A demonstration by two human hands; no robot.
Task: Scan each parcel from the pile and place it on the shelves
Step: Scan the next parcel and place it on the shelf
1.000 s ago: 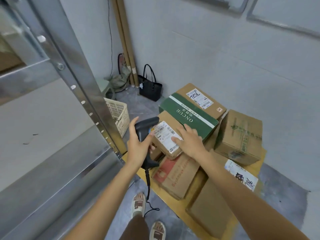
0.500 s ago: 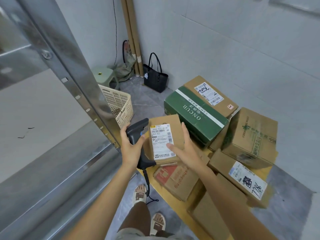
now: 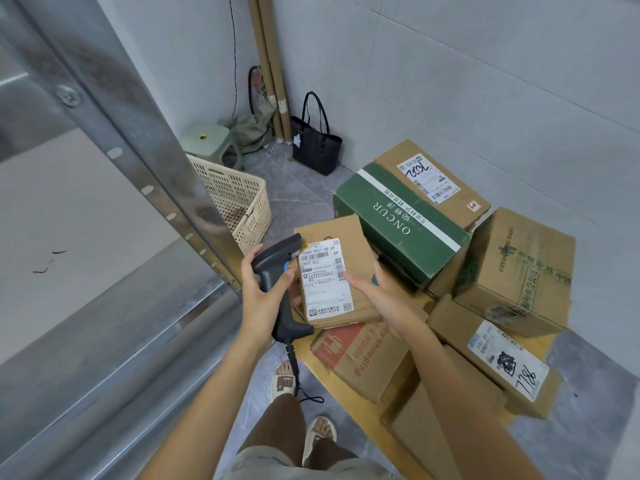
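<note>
Left hand (image 3: 260, 295) wrapped round the black scanner (image 3: 277, 271), nose right at the label. Right hand (image 3: 381, 296) gripping the small brown parcel (image 3: 337, 271) by its right edge, held up above the pile (image 3: 450, 254). Beyond, steel shelves (image 3: 114, 168) on the left.

Even, soft indoor light, bright enough, no hard shadows. The metal shelf post (image 3: 114, 133) at left catches a dull sheen and smears into blur. Wide-angle bend curves the wall (image 3: 485, 81) lines toward the edges. The centre label (image 3: 325, 278) reads fairly sharp.
</note>
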